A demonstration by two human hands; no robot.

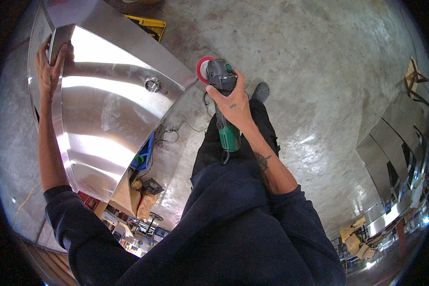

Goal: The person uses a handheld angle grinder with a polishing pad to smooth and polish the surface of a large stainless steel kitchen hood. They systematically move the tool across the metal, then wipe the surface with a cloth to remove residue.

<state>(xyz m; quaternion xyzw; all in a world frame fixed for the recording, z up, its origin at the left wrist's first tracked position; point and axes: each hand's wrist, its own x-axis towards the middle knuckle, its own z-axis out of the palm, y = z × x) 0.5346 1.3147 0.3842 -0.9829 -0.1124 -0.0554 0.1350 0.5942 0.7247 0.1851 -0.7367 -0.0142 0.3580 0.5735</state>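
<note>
My right hand point(237, 106) is wrapped round a green and black angle grinder point(229, 137), held over my legs. Its red-rimmed disc point(204, 70) faces left, a little apart from the corner of a shiny stainless-steel panel point(105, 112). A small round metal fitting point(152, 85) stands on the panel's face. At the panel's far left corner, my left hand point(50, 71) grips the folded edge, fingers bent round it. Some of the left fingertips are hidden by the metal. Whether the disc is spinning cannot be told.
A dark cable point(176, 128) runs over the concrete floor point(319, 71) between the panel and my legs. Near it lies a blue crate point(147, 155). Beyond the panel is a yellow crate point(150, 26). More metal sheets point(381, 148) stand at the right.
</note>
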